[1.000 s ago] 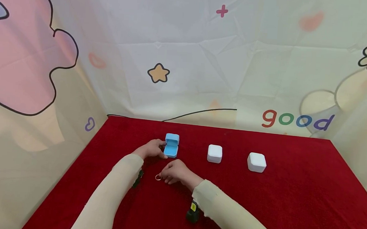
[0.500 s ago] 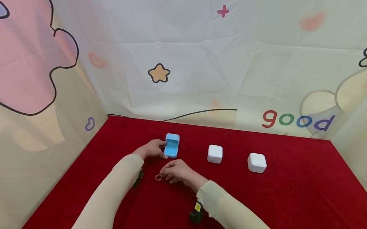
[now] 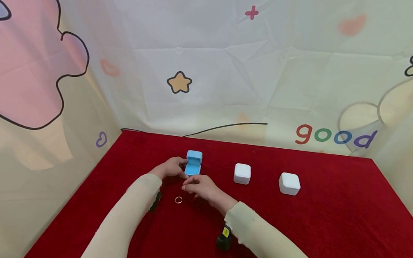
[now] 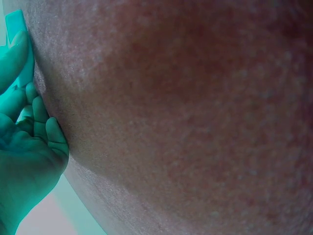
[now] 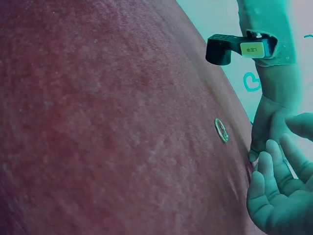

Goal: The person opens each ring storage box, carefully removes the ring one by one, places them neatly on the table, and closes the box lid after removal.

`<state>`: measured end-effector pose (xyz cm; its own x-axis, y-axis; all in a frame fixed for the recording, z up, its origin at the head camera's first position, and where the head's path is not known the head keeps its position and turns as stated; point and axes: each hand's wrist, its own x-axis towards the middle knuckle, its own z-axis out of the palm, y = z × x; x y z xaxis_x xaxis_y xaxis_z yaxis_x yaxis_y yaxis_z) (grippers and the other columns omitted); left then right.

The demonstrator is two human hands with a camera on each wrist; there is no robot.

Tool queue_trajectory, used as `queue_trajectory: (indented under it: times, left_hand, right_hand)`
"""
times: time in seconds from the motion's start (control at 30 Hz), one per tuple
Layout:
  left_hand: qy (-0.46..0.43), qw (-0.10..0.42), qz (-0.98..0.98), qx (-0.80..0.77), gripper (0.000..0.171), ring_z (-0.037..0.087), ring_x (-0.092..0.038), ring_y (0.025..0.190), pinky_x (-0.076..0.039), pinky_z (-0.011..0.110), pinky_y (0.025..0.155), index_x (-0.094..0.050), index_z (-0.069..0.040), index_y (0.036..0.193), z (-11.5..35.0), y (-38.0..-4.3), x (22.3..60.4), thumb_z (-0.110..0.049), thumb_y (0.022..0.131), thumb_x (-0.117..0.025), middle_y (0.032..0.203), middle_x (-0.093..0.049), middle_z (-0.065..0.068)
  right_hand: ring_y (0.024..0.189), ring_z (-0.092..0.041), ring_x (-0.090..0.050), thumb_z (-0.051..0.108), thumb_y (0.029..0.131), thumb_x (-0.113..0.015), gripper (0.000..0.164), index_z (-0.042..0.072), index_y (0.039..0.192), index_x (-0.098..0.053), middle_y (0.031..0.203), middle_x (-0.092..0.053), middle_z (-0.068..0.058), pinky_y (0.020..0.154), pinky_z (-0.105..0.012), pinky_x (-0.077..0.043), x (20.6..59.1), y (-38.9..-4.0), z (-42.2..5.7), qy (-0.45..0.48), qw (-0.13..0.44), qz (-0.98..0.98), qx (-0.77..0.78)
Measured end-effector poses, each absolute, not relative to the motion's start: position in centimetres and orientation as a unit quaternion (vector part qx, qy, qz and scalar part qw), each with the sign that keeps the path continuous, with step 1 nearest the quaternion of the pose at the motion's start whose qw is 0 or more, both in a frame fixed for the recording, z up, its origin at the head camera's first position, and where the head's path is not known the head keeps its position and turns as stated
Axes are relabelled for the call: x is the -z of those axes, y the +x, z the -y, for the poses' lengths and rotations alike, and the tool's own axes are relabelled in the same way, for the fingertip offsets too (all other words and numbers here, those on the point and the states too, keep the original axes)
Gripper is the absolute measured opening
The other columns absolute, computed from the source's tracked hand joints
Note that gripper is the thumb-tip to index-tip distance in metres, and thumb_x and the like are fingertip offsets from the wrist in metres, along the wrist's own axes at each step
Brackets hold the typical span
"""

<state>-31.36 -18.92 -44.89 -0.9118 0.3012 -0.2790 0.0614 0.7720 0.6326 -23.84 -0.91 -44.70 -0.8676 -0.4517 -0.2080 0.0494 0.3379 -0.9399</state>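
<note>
A light blue ring box (image 3: 192, 170) stands with its lid up on the red cloth. My left hand (image 3: 172, 167) grips its left side, thumb near the front corner. In the left wrist view the thumb lies over the box (image 4: 15, 22) and the other fingers curl. My right hand (image 3: 203, 188) hovers just in front of the box with fingers loosely bent, holding nothing. A thin gold ring (image 3: 178, 202) lies on the cloth to the lower left of the right hand. The right wrist view shows the ring (image 5: 217, 128) apart from the right fingers (image 5: 266, 164).
Two closed white boxes stand to the right: one white box (image 3: 242, 173) near the middle and another white box (image 3: 289, 184) farther right. The red cloth (image 3: 327, 229) covers the table, with a printed curtain (image 3: 209, 67) rising behind its back edge.
The right hand has let go of the ring, leaving it on the cloth, and moved up and slightly right toward the box front. The left hand and ring box have stayed put.
</note>
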Motion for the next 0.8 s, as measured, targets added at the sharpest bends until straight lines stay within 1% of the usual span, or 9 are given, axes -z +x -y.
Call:
queue_trajectory:
  times: [0.23, 0.43, 0.63, 0.8]
  left_hand:
    - [0.102, 0.19, -0.919, -0.329, 0.067, 0.03, -0.058, 0.115, -0.05, 0.045, 0.107, -0.045, 0.009, 0.149, 19.0, -31.4, 44.9, -0.005, 0.09, -0.072, 0.134, -0.062, 0.025]
    - [0.099, 0.195, -0.916, -0.335, 0.066, 0.031, -0.057, 0.116, -0.049, 0.046, 0.11, -0.044, 0.009, 0.149, 19.0, -31.4, 44.9, -0.005, 0.09, -0.071, 0.135, -0.061, 0.026]
    - [0.09, 0.201, -0.916, -0.336, 0.068, 0.031, -0.055, 0.118, -0.048, 0.047, 0.111, -0.043, 0.008, 0.151, 18.9, -31.5, 44.9, -0.008, 0.092, -0.072, 0.136, -0.059, 0.025]
    - [0.087, 0.201, -0.914, -0.341, 0.069, 0.031, -0.055, 0.118, -0.048, 0.047, 0.111, -0.043, 0.008, 0.151, 19.0, -31.5, 45.0, -0.01, 0.091, -0.073, 0.136, -0.059, 0.025]
  right_hand:
    - [0.084, -0.013, -0.062, 0.019, 0.097, -0.068, 0.026, 0.001, 0.115, -0.072, 0.107, -0.073, -0.013, 0.07, -0.023, -0.051, 44.0, -24.2, 0.5, -0.117, 0.213, -0.793, 0.559]
    - [0.091, -0.016, -0.064, 0.024, 0.098, -0.067, 0.028, 0.003, 0.117, -0.071, 0.107, -0.072, -0.013, 0.077, -0.026, -0.053, 43.8, -24.8, 0.2, -0.104, 0.212, -0.799, 0.554]
    - [0.091, -0.017, -0.064, 0.025, 0.098, -0.067, 0.027, 0.003, 0.114, -0.071, 0.106, -0.071, -0.013, 0.076, -0.026, -0.052, 43.6, -25.2, -0.2, -0.096, 0.203, -0.8, 0.556]
    - [0.093, -0.018, -0.064, 0.025, 0.099, -0.065, 0.026, 0.004, 0.114, -0.07, 0.11, -0.071, -0.015, 0.077, -0.026, -0.052, 43.6, -25.6, -0.6, -0.093, 0.2, -0.801, 0.556]
